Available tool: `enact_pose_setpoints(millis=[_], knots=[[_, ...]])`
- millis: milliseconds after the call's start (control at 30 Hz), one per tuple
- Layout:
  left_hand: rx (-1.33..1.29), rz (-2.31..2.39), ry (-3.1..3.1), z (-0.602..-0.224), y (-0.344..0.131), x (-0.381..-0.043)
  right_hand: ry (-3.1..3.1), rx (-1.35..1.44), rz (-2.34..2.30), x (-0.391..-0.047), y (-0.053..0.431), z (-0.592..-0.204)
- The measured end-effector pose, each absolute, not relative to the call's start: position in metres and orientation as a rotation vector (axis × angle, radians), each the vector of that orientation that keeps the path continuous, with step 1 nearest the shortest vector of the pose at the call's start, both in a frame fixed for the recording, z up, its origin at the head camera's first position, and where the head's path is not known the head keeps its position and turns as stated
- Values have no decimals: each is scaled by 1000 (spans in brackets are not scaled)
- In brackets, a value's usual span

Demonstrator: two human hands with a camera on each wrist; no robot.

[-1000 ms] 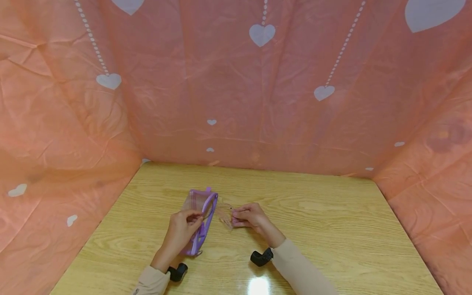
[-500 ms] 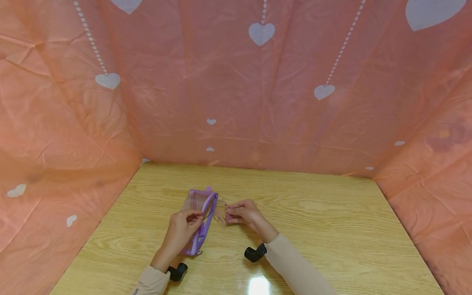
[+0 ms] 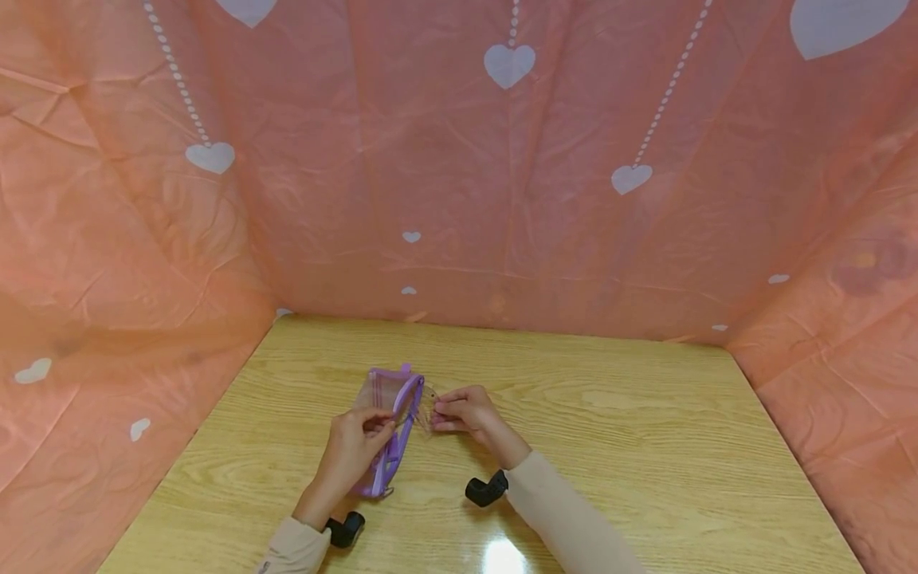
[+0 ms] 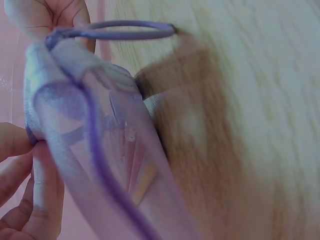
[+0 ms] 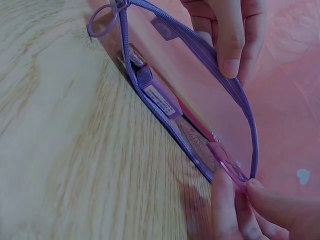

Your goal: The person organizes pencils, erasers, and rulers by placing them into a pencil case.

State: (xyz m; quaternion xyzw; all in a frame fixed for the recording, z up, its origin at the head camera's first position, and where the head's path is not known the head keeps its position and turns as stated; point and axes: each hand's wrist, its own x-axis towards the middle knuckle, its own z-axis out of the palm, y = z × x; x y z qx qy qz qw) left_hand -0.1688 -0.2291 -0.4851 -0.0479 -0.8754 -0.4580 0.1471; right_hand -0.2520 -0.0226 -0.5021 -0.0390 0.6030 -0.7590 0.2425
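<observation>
A purple see-through zip pencil case (image 3: pixel 374 391) lies on the table with its mouth spread apart. My left hand (image 3: pixel 351 446) pinches the far edge of its zip opening. Inside, the right wrist view shows a purple-sleeved eraser (image 5: pixel 159 96) with a white label, beside slim pencils (image 5: pixel 195 117). My right hand (image 3: pixel 466 413) pinches a clear, pink-tinted flat plastic piece (image 5: pixel 226 159) with fine radiating lines. That piece overlaps the right side of the case mouth, its lower part reaching in by the pencils. A round zip pull (image 4: pixel 115 30) hangs at the case's near end.
A wood-grain table (image 3: pixel 610 414) lies under both hands. Pink cloth (image 3: pixel 459 159) with white hearts rises behind and on both sides. Black wrist mounts (image 3: pixel 488 488) sit by both cuffs, low over the table.
My right hand has moved left with the clear plastic piece, bringing it up to the case mouth. The left hand and the case have stayed in place.
</observation>
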Motion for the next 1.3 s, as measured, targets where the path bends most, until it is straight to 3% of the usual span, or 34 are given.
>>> enact_pose_setpoints(millis=[1300], knots=[[-156, -1344, -2491, -484, -230, -169, 1571, 71, -2145, -254, -53, -497]])
